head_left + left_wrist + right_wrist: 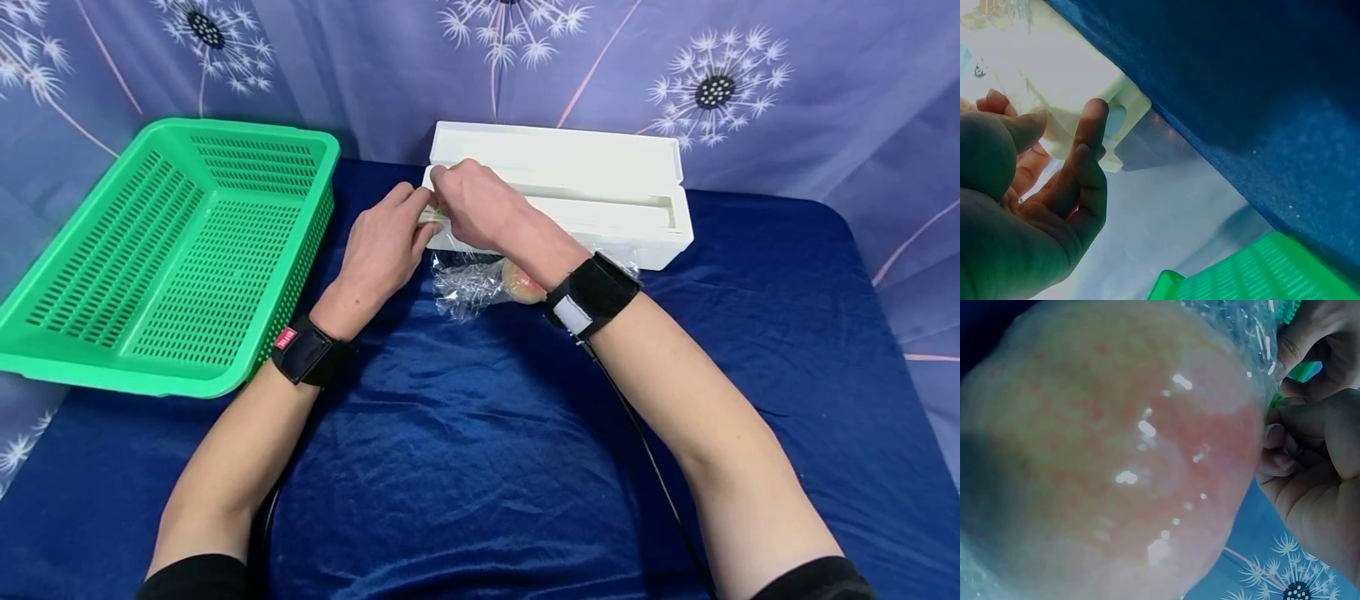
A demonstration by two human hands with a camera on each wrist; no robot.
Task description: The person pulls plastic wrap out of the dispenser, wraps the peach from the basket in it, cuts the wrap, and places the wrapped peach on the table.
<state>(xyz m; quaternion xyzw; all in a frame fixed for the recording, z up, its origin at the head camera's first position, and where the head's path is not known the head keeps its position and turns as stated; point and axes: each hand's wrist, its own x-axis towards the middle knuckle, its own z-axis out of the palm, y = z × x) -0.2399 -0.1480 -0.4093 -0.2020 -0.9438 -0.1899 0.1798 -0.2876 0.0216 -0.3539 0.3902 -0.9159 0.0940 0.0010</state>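
At the left end of a white lidded box [630,242], my two hands work close together. The left hand [382,242] pinches clear plastic film, thumb and forefinger at its edge. Beside it, the right hand [480,204] curls its fingers on the same film; a small green bit [1277,400] shows between the hands in the right wrist view. A yellow-and-red fruit [521,282] sits under the crinkled film [465,292] in front of the box, partly behind my right wrist. It fills much of the right wrist view, with film stretched over it.
A green plastic basket [217,275] stands on the left of the blue cloth-covered table [480,467]. The box's lid [600,158] is raised at the back. A cable [652,450] runs along the right arm. Behind hangs a dandelion-patterned curtain [375,67].
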